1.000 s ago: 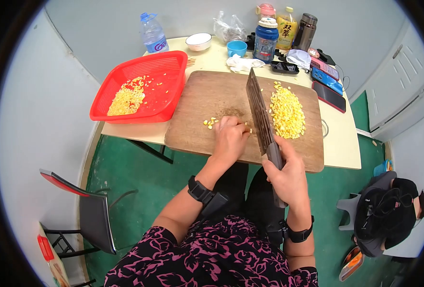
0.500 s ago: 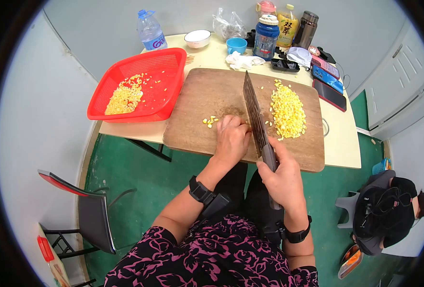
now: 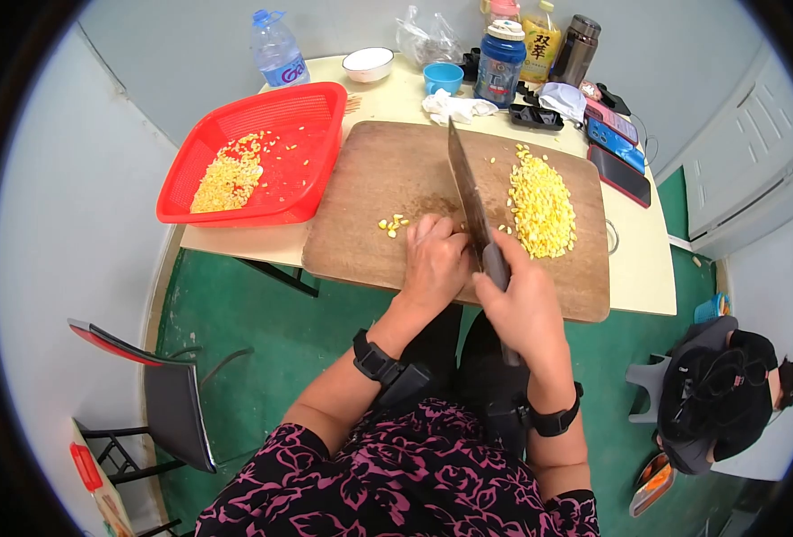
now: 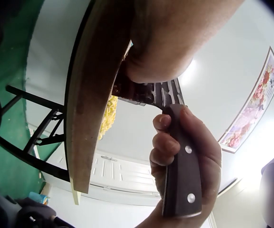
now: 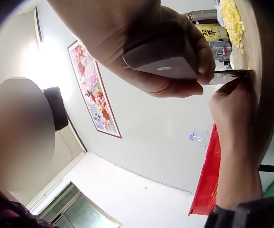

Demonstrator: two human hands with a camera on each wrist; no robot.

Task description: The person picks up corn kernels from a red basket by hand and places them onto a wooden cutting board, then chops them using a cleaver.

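In the head view, my right hand (image 3: pixel 526 304) grips the dark handle of a cleaver (image 3: pixel 471 192). Its long blade points away across a wooden cutting board (image 3: pixel 378 166). Close along the blade's left side, my left hand (image 3: pixel 437 264) rests on the board with curled fingers that pinch corn kernels, mostly hidden under the fingertips. The left wrist view shows the right-hand fingers wrapped round the riveted handle (image 4: pixel 182 161). A heap of chopped yellow corn (image 3: pixel 540 201) lies to the right of the blade, and several loose kernels (image 3: pixel 392 225) lie left of the left hand.
A red plastic basket (image 3: pixel 326 134) with corn in it stands left of the board. Behind are a white bowl (image 3: pixel 368 64), a blue bowl (image 3: pixel 443 79), crumpled tissue (image 3: pixel 457 108) and several bottles. Phones (image 3: pixel 619 174) lie at the right. Another person (image 3: pixel 723 394) sits at the far right.
The cleaver has come left and its handle lower, close against the left hand's fingertips. The left hand stays nearly in place on the board. The head view has shifted slightly.
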